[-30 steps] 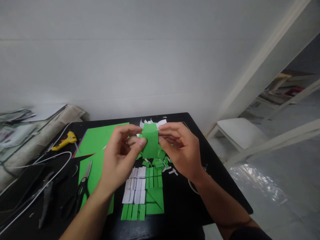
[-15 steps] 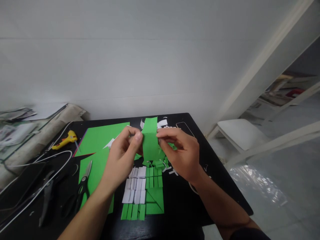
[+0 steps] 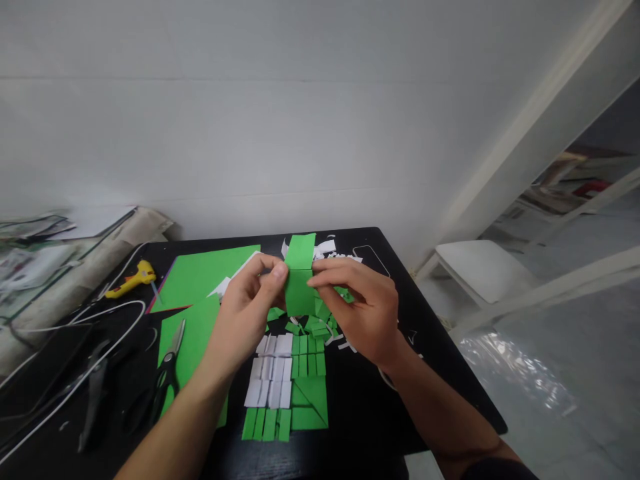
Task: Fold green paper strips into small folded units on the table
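At the far left, papers point(image 3: 95, 223) lie on top of a rolled bundle point(image 3: 143, 230). Just right of it, on the black table point(image 3: 360, 413), is a yellow hot glue gun point(image 3: 133, 280), its nozzle pointing right and near. A white cable point(image 3: 115, 307) curves past the glue gun's near side, and nearer still lies a dark-handled tool point(image 3: 94, 393) whose kind I cannot make out. To the right are two green paper sheets, a far one point(image 3: 200, 273) and a near one point(image 3: 193, 340); black-handled scissors point(image 3: 169, 359) rest partly on the near one, blades pointing far.

The left hand point(image 3: 250, 300) grasps the left edge of a creased green paper strip point(image 3: 300, 287), thumb on its near face beside the fold. The strip is held above the table between the two hands, one panel tilted away to the far side and the other facing near. Below it sit folded white paper pieces point(image 3: 270, 380) in rows, with a row of narrow green pieces point(image 3: 267, 425) on their near side. To their right are more green folded pieces point(image 3: 308, 355) and a green square point(image 3: 315, 407). Green scraps point(image 3: 316, 325) lie beyond these, white scraps point(image 3: 325, 248) farther off.

The right hand point(image 3: 360, 300) has its thumb and forefinger at the strip's right edge by the crease; whether they pinch it, I cannot tell. Right of the table stand a white stool point(image 3: 473, 270) and, nearer, crumpled transparent plastic point(image 3: 517, 373) on the floor.
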`<state>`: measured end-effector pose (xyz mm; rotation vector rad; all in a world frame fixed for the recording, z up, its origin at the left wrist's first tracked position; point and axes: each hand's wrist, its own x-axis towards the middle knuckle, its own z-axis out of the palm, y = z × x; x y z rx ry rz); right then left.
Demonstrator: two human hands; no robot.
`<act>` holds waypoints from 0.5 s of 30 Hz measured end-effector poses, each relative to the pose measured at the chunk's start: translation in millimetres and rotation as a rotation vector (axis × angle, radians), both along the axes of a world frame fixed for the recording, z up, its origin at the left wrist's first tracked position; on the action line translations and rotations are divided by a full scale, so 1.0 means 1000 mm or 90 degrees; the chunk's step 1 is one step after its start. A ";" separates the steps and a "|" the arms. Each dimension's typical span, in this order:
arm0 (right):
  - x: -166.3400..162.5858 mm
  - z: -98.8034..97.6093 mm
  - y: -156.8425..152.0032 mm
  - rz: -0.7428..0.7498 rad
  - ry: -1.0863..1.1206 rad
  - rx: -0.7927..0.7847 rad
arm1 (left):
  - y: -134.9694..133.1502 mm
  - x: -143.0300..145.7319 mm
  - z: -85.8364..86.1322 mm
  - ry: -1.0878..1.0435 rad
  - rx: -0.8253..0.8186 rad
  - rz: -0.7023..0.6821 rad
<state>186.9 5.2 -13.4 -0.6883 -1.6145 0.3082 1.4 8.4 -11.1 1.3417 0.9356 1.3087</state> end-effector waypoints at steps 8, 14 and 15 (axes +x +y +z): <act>-0.003 -0.003 -0.002 0.028 0.085 -0.080 | -0.002 0.000 0.002 -0.068 -0.034 -0.030; -0.005 0.000 -0.004 0.053 0.147 -0.172 | -0.002 -0.004 0.000 -0.040 -0.050 -0.025; -0.005 0.000 -0.005 0.059 0.155 -0.182 | -0.002 -0.004 0.001 -0.042 -0.049 -0.026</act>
